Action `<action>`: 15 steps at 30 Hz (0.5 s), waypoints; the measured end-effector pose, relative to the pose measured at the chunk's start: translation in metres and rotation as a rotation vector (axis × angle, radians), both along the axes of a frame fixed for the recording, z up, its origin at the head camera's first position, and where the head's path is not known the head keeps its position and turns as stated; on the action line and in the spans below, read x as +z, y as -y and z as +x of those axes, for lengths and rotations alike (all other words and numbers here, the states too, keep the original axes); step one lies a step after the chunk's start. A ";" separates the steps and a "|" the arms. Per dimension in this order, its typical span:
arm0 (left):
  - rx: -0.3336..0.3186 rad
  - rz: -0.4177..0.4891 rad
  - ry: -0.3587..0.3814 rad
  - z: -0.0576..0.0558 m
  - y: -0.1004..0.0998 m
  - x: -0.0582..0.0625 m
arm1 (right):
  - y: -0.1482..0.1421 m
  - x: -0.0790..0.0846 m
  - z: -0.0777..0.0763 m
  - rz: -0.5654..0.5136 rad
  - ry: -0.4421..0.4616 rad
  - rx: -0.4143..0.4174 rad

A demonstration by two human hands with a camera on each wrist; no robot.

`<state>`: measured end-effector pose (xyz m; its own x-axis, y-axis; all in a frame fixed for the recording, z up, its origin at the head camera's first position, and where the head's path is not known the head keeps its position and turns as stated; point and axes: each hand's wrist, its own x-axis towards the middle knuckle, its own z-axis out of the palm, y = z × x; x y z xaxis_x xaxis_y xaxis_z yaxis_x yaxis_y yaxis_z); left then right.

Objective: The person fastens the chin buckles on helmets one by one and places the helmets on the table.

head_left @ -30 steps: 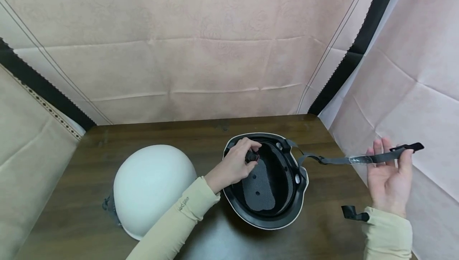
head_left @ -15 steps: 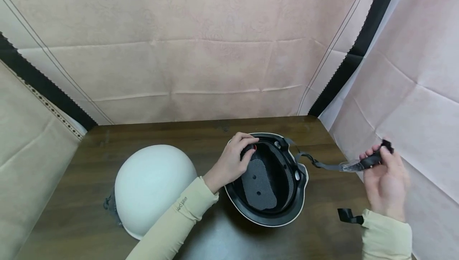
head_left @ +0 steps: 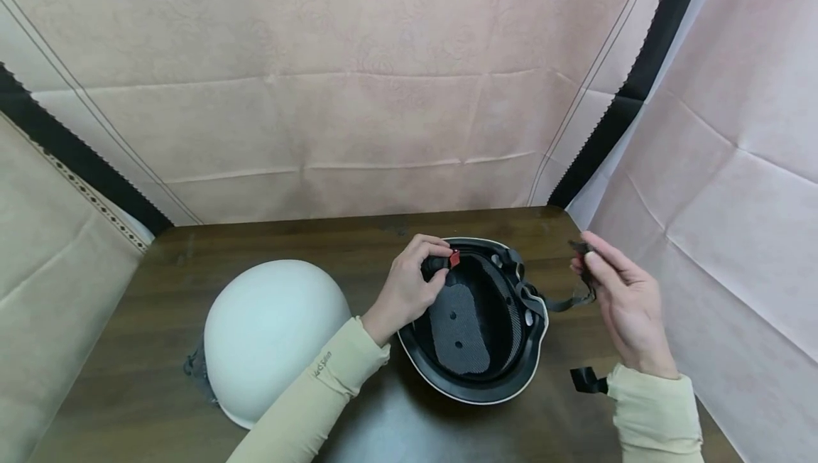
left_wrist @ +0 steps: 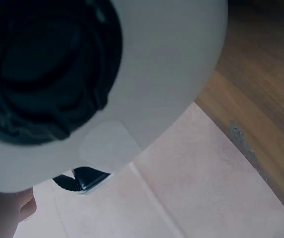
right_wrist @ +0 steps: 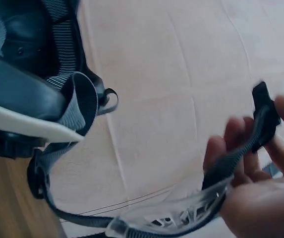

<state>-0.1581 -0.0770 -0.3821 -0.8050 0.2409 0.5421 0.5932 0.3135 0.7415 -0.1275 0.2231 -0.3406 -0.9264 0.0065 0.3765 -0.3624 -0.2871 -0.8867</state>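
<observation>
An upside-down helmet (head_left: 469, 378) with a black padded inside lies on the table in the head view. Over its left rim, my left hand (head_left: 405, 292) pinches a black buckle piece with a red part (head_left: 454, 258). To the helmet's right, my right hand (head_left: 629, 307) holds the end of a grey chin strap (head_left: 565, 304), which runs back to the helmet. The right wrist view shows a black buckle end (right_wrist: 264, 116) between thumb and fingers, and a clear plastic sleeve (right_wrist: 169, 215) on the strap. My left fingers are mostly out of the left wrist view.
A second white helmet (head_left: 275, 335) sits dome up on the wooden table (head_left: 383, 427), left of my left forearm. A black strap (head_left: 588, 380) sticks out by my right cuff. Pale cloth walls (head_left: 383, 94) stand behind and at both sides.
My right hand has moved left toward the helmet, and its strap has gone from taut to slack. My left hand has shifted slightly left, and the red part of its buckle now shows.
</observation>
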 end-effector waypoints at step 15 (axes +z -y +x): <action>-0.119 0.020 0.015 0.003 0.006 0.007 | 0.067 0.030 0.008 0.892 -0.252 -0.141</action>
